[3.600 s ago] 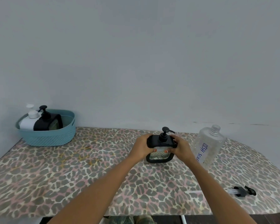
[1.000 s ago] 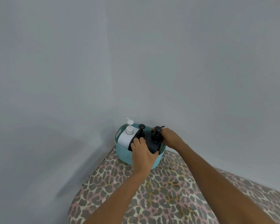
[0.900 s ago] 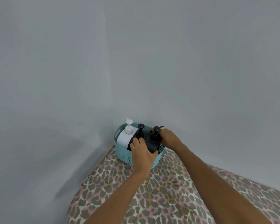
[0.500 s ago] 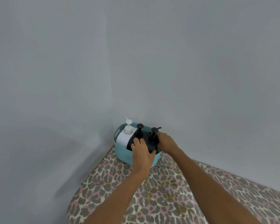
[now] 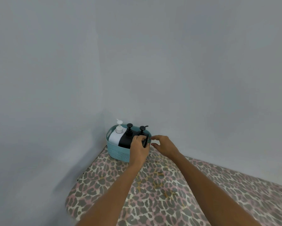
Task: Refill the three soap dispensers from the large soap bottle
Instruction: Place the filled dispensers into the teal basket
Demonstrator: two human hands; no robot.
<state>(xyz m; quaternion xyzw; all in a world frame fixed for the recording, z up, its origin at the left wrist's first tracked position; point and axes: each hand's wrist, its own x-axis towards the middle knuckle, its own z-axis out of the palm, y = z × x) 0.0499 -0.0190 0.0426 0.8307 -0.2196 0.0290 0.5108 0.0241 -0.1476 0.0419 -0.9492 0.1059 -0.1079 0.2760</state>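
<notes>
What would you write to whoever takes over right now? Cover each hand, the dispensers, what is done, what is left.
Left hand grips the right black dispenser, set in the teal basket. Right hand open beside it, holding nothing.
White dispenser and middle black dispenser stand in the basket too, pumps on.
Left: let go. Fill levels and the large bottle are not visible; check them.

Home-like room: leopard-print tablecloth (image 5: 153, 185), bare grey walls (image 5: 194, 66).

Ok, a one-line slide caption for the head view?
Left hand holds the rightmost black dispenser in the teal basket; right hand hovers beside it, fingers relaxed.
</notes>
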